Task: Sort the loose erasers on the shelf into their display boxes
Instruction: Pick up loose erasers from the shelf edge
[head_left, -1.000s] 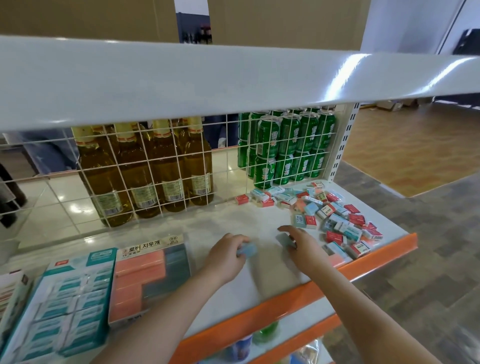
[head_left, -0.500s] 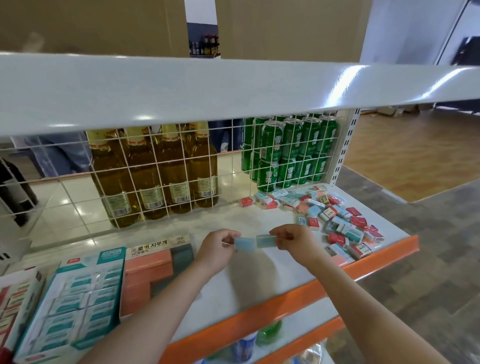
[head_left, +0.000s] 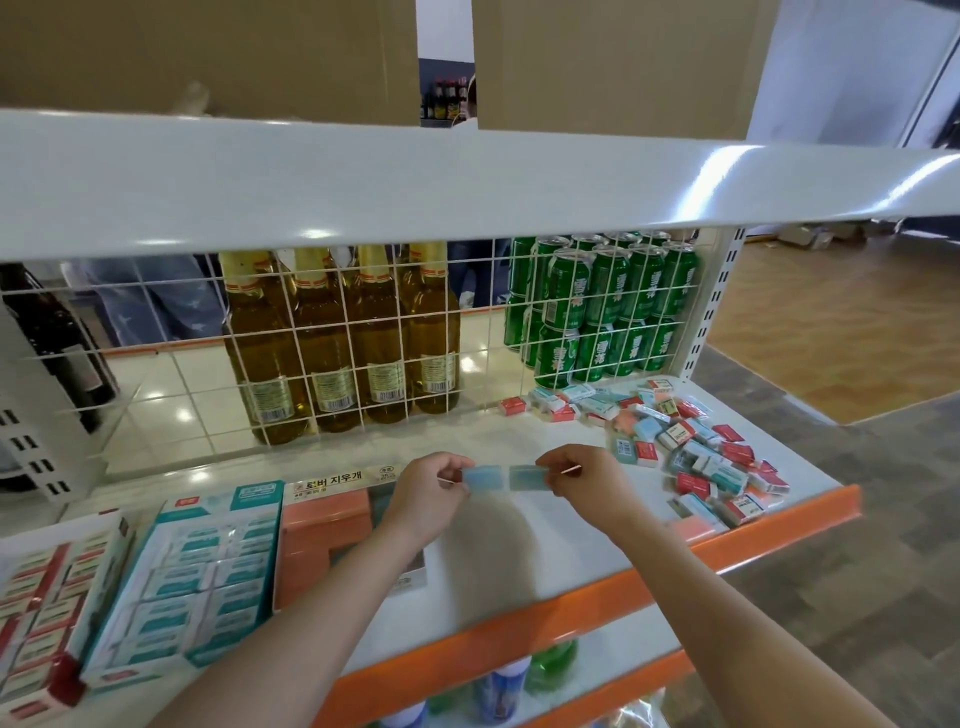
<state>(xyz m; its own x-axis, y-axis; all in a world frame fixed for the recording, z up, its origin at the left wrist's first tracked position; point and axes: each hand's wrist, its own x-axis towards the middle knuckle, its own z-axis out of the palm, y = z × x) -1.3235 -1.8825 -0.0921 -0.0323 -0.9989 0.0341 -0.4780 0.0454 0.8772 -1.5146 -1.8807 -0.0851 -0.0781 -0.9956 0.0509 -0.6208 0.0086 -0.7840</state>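
Shelf (head_left: 519, 561): 3 display boxes at the left end, the orange-and-blue display box (head_left: 332, 525) nearest the hands. Loose eraser pile (head_left: 696, 457) lies at the right end, well apart. Left hand (head_left: 426, 499) pinches 1 blue eraser (head_left: 482, 477); right hand (head_left: 587, 483) pinches another (head_left: 529, 477). Both are raised above mid-shelf, end to end, long axes level, running left-right. Judged light, firm, slightly rubbery; best pinched at the short ends.
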